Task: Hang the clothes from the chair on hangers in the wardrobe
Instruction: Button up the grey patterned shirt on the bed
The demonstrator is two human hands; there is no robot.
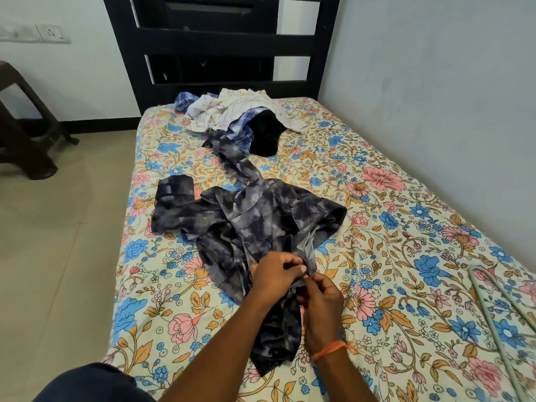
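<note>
left hand: fingers curled, pinching the front edge of the dark patterned shirt from the left, likely to steady the placket while the other hand works.
right hand: fingers bent and pinching the same strip of cloth just beside the left hand; the two hands touch. it looks like a button is being done or undone, though the button itself is too small to tell.
wristband: an orange thread on the right wrist.
dark patterned shirt: lies spread on the bed, collar end toward the person, one sleeve flung left, a long part trailing up toward the pile; lying flat gives both hands a surface to work against.
hanger: a pale hanger rests on the sheet at the right, near the shirt but apart from it, seemingly kept within reach for the next step.
clothes pile: white, blue check and black garments heaped at the head of the bed, apparently waiting their turn.
chair: dark brown, on the floor at the left; only part of it shows, with no clothes on that part.
wardrobe: not in view.
stage: by my judgement, early; the shirt is being readied and nothing is on the hanger yet.
</note>
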